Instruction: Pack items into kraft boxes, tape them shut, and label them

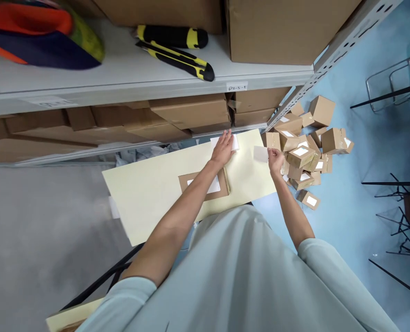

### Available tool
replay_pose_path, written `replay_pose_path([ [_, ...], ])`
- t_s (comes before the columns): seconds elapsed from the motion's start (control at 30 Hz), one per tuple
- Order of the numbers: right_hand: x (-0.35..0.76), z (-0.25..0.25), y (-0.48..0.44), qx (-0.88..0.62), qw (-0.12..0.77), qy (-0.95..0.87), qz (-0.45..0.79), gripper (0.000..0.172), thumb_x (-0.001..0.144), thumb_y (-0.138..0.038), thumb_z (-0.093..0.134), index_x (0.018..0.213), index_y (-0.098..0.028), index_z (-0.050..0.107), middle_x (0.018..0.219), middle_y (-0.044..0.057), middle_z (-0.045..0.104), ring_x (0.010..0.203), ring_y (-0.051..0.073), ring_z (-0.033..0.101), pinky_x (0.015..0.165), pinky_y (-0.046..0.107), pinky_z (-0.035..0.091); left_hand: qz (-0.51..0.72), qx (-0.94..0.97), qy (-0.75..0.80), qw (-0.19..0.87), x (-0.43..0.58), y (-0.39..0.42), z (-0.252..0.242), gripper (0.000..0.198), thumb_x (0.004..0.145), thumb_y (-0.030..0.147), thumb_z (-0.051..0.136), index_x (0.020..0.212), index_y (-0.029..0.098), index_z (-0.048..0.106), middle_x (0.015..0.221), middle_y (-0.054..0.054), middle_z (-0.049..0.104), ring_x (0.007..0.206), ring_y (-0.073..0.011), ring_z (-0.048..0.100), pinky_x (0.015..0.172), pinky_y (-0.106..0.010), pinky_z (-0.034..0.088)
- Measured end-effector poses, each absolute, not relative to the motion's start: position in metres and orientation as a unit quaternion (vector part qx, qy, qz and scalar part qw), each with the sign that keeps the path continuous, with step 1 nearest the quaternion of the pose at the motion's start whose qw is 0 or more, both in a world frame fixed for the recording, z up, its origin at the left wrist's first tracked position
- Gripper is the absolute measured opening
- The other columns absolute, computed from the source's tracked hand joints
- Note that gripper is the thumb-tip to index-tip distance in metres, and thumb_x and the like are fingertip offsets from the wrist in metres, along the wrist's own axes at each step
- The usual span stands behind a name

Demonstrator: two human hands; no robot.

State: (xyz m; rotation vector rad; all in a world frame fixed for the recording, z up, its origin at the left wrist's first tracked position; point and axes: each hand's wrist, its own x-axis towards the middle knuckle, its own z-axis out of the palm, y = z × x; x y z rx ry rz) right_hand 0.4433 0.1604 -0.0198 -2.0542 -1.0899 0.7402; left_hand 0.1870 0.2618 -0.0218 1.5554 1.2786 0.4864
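My left hand lies flat, fingers stretched, on white paper labels near the far edge of a pale yellow tabletop. To the right, my right hand pinches a small white sheet by its edge, above the right end of the table; it looks like a label or its backing. Below my left forearm rests a flat cardboard box with a white label on its top. My forearm hides part of that box.
A metal shelf runs behind the table, holding cardboard boxes and two yellow-black utility knives. Several labelled cartons are piled on the blue floor at right. A perforated shelf post rises beside them. Chairs stand farther right.
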Motion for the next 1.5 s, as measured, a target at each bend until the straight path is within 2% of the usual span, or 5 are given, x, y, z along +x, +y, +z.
replay_pose_path([
  [0.2, 0.351, 0.049, 0.128, -0.675, 0.380, -0.589, 0.229, 0.043, 0.115, -0.058, 0.055, 0.104, -0.022, 0.076, 0.110, 0.016, 0.082, 0.101, 0.028, 0.073, 0.091, 0.042, 0.060, 0.297, 0.491, 0.554, 0.603, 0.149, 0.169, 0.058, 0.066, 0.104, 0.078, 0.057, 0.114, 0.017, 0.079, 0.122, -0.019, 0.083, 0.118, -0.0336, 0.080, 0.110, -0.052, 0.062],
  [0.4, 0.254, 0.077, 0.071, -0.461, 0.270, -0.814, 0.230, 0.022, 0.112, -0.043, 0.069, 0.101, -0.028, 0.079, 0.104, 0.007, 0.081, 0.098, 0.021, 0.075, 0.088, 0.037, 0.059, 0.391, 0.232, 0.584, 0.672, 0.081, 0.083, 0.100, 0.067, 0.070, 0.079, 0.093, 0.074, 0.019, 0.064, 0.066, 0.002, 0.058, 0.067, -0.0148, 0.063, 0.063, -0.026, 0.057],
  [0.6, 0.226, 0.097, 0.069, -0.580, 0.368, -0.634, 0.356, 0.057, 0.093, -0.066, 0.084, 0.129, -0.023, 0.075, 0.135, 0.018, 0.075, 0.124, 0.032, 0.072, 0.101, 0.050, 0.063, 0.352, 0.287, 0.573, 0.682, 0.017, 0.050, 0.121, 0.071, 0.066, 0.082, 0.090, 0.091, 0.018, 0.075, 0.088, -0.002, 0.073, 0.086, -0.0212, 0.070, 0.074, -0.035, 0.068],
  [0.8, 0.211, 0.123, 0.087, -0.542, 0.313, -0.439, 0.645, 0.062, 0.072, -0.078, 0.091, 0.090, -0.021, 0.075, 0.088, 0.005, 0.075, 0.082, 0.021, 0.070, 0.069, 0.033, 0.061, 0.299, 0.380, 0.538, 0.691, -0.026, 0.042, 0.141, 0.071, 0.073, 0.087, 0.085, 0.088, 0.018, 0.079, 0.088, -0.005, 0.077, 0.085, -0.0232, 0.074, 0.069, -0.033, 0.066],
  [1.5, 0.179, 0.169, 0.064, -0.580, 0.406, -0.398, 0.583, 0.054, 0.074, -0.072, 0.092, 0.091, -0.023, 0.075, 0.093, 0.003, 0.071, 0.084, 0.018, 0.066, 0.064, 0.028, 0.058, 0.315, 0.466, 0.516, 0.646, -0.096, 0.041, 0.188, 0.045, 0.083, 0.061, 0.087, 0.090, 0.017, 0.080, 0.092, -0.012, 0.084, 0.072, -0.0196, 0.073, 0.056, -0.027, 0.052],
])
